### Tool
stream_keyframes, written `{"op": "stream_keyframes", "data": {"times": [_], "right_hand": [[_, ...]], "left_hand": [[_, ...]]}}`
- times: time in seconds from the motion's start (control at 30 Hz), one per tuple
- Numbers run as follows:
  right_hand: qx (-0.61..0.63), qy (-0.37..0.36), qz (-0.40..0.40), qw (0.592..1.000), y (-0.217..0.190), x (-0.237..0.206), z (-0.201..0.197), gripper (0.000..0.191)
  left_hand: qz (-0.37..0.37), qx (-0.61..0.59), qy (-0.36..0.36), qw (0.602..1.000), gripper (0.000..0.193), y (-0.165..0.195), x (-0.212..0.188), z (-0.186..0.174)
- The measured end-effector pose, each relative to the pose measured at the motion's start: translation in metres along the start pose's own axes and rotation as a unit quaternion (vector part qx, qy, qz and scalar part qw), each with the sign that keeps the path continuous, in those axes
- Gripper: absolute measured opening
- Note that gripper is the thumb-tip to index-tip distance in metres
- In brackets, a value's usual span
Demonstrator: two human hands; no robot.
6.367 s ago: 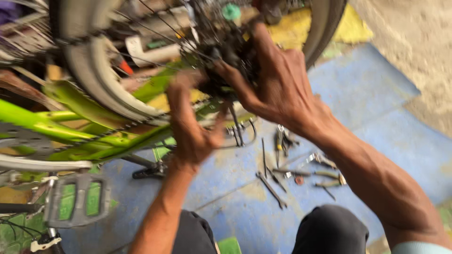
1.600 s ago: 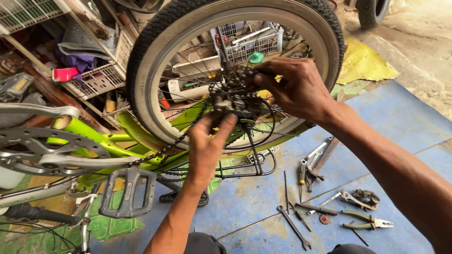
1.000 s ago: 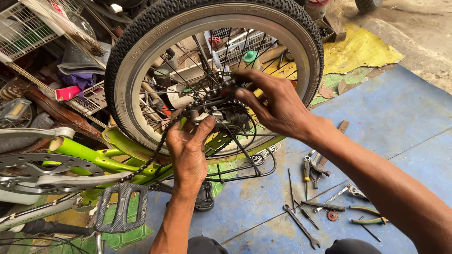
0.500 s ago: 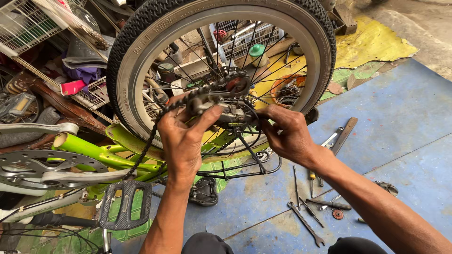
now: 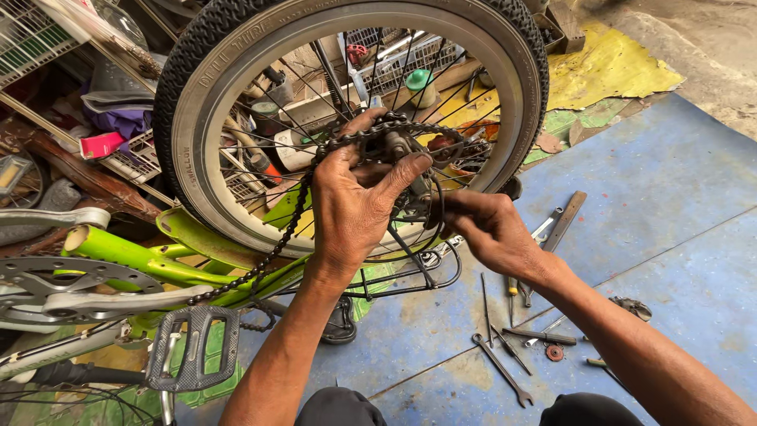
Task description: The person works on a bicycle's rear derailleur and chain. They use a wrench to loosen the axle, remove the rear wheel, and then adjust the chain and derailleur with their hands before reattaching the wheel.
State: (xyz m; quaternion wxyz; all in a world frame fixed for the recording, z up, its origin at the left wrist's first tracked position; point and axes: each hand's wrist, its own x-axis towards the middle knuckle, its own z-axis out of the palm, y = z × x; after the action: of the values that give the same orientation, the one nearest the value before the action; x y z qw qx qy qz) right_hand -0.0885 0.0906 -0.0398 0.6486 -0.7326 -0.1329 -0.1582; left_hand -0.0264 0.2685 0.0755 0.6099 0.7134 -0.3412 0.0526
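Two bare hands work at the hub of the small black-tyred rear wheel with a white rim [image 5: 197, 118], which stands upturned on the lime-green bicycle frame [image 5: 150, 260].

Head view. The left hand [image 5: 355, 209] lies over the hub, fingers curled and pressed onto the dark, greasy drive chain [image 5: 272, 248] where it wraps the rear sprocket [image 5: 394, 142]; the thumb reaches across toward the axle. The right hand [image 5: 493, 233] sits just right of the hub, fingertips pinched together on a small part at the axle end (the part itself is hidden, so whether it is a nut cannot be told). Down-left of the hub the chain runs slack to the silver chainring [image 5: 47, 276], and a black platform pedal [image 5: 193, 347] hangs below that.

Judged step: seating the chain on the sprocket while the axle hardware is set by hand. The next move seems to call for holding the chain on its teeth and keeping the axle square before any tightening; a slip would drop the chain off.

Right of and below the hub, on the blue painted floor [image 5: 670, 181], lie loose hand tools: a slim steel spanner [image 5: 503, 369] and a flat metal file [image 5: 566, 221] among them.
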Motion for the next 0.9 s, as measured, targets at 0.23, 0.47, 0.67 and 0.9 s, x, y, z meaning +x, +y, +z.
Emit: {"op": "stream_keyframes", "data": {"times": [0.23, 0.47, 0.67, 0.9], "right_hand": [[0.031, 0.072, -0.027, 0.997, -0.011, 0.004, 0.005, 0.037], [0.081, -0.005, 0.053, 0.995, -0.02, 0.023, -0.003, 0.037], [0.204, -0.016, 0.075, 0.976, -0.01, 0.024, -0.005, 0.031], [0.217, -0.016, 0.09, 0.972, -0.007, 0.025, -0.008, 0.028]], "left_hand": [[0.013, 0.003, -0.025, 1.0, 0.066, -0.004, 0.0, -0.003], [0.052, 0.032, -0.047, 0.997, 0.064, -0.006, 0.011, -0.008], [0.038, 0.05, -0.06, 0.996, 0.063, -0.003, 0.015, -0.01], [0.033, 0.053, -0.066, 0.996, 0.068, -0.003, 0.02, -0.008]]}}
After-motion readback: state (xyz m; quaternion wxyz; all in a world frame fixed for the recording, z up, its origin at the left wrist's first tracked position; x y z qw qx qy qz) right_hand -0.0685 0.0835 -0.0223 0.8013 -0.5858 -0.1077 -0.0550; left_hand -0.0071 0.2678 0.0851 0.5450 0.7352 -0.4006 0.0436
